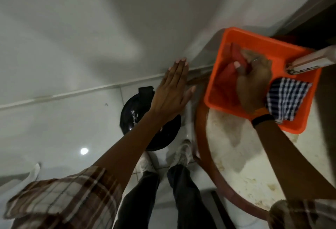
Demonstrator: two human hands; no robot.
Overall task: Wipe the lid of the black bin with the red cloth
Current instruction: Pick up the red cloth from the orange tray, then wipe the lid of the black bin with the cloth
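Observation:
The black bin [135, 117] stands on the white floor by the wall, its round glossy lid partly hidden under my left forearm. My left hand [172, 92] is held flat above it, fingers straight and together, holding nothing. To the right, my right hand [252, 81] reaches into an orange tray [298, 119] and closes its fingers on the red cloth [231, 76], which lies bunched in the tray.
The orange tray rests on a round, stained white table with a brown rim [201, 130]. A blue-and-white checked cloth [287, 99] and a white box-like item [309, 61] also lie in the tray. My shoes [181, 154] stand between bin and table.

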